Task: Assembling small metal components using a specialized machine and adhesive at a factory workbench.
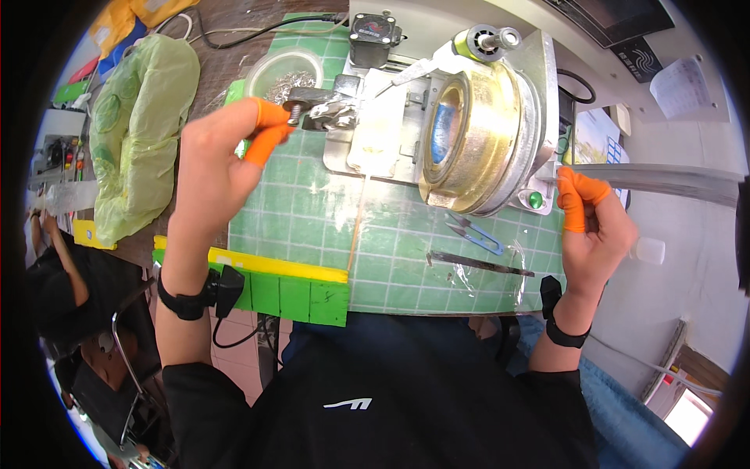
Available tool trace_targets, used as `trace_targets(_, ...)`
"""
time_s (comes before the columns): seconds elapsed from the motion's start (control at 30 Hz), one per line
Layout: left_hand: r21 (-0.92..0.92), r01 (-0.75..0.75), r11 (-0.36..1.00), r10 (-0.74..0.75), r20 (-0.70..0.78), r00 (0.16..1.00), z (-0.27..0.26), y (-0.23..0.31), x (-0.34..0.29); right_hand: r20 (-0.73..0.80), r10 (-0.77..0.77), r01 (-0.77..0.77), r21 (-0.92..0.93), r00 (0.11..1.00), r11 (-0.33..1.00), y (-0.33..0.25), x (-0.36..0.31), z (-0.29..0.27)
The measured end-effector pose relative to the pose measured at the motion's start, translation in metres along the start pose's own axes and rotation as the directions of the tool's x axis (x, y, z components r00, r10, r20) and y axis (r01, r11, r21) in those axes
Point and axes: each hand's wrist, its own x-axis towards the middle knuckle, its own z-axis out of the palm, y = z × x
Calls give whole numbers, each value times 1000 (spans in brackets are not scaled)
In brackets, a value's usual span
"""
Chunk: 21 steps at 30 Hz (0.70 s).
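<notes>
Orange finger covers sit on the thumb and forefinger of my left hand [215, 156]. These fingers pinch a small ridged metal piece [294, 115], like a screw or coil, beside a dark metal clamp [312, 97] at the machine's left end. Beside the machine's right edge, my right hand [594, 215] is closed, also with orange finger covers. Whatever its fingertips hold is too small or hidden to name. A bundle of thin grey strips [672, 178] reaches that hand from the right. Between my hands stands the machine's large brass-coloured ring [484, 133], with blue inside.
Behind the clamp is a clear round tub [258, 74] of small metal pieces. Blue thread snips [476, 234] and a dark flat strip [484, 263] lie on the green mat [297, 211]. A green-yellow block [273, 291] borders the front edge; a pale green bag [144, 133] lies left.
</notes>
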Motion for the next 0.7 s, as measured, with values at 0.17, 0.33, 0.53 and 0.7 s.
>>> trace_targets(0.17, -365, 217, 905, -224, 22, 974, 4, -5, 5, -67, 14, -12, 28, 998, 1000, 9, 1, -3)
trace_targets(0.33, -194, 342, 919, -305, 195, 932, -16, -15, 6, -61, -26, 22, -56, 998, 998, 24, -5, -14)
trace_targets(0.53, -33, 182, 983, -178, 89, 980, -14, -8, 7, -217, -52, 5, -209, 975, 978, 53, -15, -48)
trace_targets(0.7, 4, 196, 981, -196, 84, 977, -15, -9, 7, -160, -95, 65, -186, 982, 980, 68, -16, -45)
